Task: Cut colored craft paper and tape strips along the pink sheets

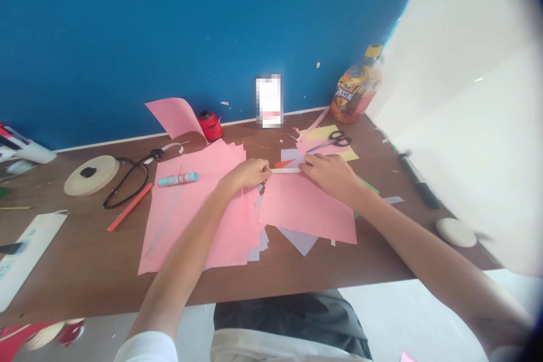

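Note:
A pink sheet of paper [307, 206] lies in front of me, with a narrow white strip [285, 170] along its far edge. My left hand [253, 172] pinches the strip's left end. The fingers of my right hand [324, 172] are pressed together on its right end. To the left is a stack of pink paper [199, 220], and a light blue glue tube [178, 179] rests on it. Purple paper [299, 239] shows from under the pink sheet. Black-handled scissors [337, 138] lie on yellow and pink pieces beyond my right hand.
Along the wall stand a drink bottle [355, 87], a phone-like blurred object [268, 100] and a red object [211, 126]. On the left are a tape roll [104, 176], black cord [121, 199] and red stick [130, 207]. A dark marker [418, 180] and white disc [456, 232] lie right.

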Demonstrator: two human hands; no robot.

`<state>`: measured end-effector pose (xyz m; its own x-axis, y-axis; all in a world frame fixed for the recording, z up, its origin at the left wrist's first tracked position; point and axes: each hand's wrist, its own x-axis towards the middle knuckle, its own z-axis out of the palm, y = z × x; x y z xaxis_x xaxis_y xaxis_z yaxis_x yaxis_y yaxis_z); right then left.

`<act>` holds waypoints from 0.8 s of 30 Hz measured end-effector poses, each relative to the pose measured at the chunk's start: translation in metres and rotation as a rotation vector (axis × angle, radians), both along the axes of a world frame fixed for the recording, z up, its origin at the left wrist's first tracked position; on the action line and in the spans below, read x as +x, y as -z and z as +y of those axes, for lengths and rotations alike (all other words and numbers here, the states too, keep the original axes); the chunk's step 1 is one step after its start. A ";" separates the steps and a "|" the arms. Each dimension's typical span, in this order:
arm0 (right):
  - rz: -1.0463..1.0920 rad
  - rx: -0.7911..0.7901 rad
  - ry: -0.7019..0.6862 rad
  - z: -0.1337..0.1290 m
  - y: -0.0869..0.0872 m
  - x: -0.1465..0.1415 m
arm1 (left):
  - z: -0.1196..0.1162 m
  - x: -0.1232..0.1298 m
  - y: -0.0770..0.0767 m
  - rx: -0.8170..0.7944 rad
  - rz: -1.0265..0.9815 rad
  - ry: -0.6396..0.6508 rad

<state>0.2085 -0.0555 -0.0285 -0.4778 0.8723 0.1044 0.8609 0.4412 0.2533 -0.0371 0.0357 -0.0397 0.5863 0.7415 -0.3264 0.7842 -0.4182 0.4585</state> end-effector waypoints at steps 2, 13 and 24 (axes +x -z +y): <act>0.004 0.002 -0.008 0.000 0.000 0.000 | -0.003 0.003 -0.002 -0.007 -0.024 -0.004; -0.002 -0.006 -0.024 -0.004 -0.007 -0.002 | -0.009 0.011 0.006 0.195 0.082 -0.073; -0.038 0.092 -0.180 -0.004 -0.005 0.020 | -0.026 0.025 0.001 0.334 0.217 -0.077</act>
<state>0.2281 -0.0594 -0.0239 -0.6299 0.7603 0.1589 0.7596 0.5602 0.3304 -0.0124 0.0100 -0.0403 0.4690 0.8668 -0.1696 0.8826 -0.4525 0.1278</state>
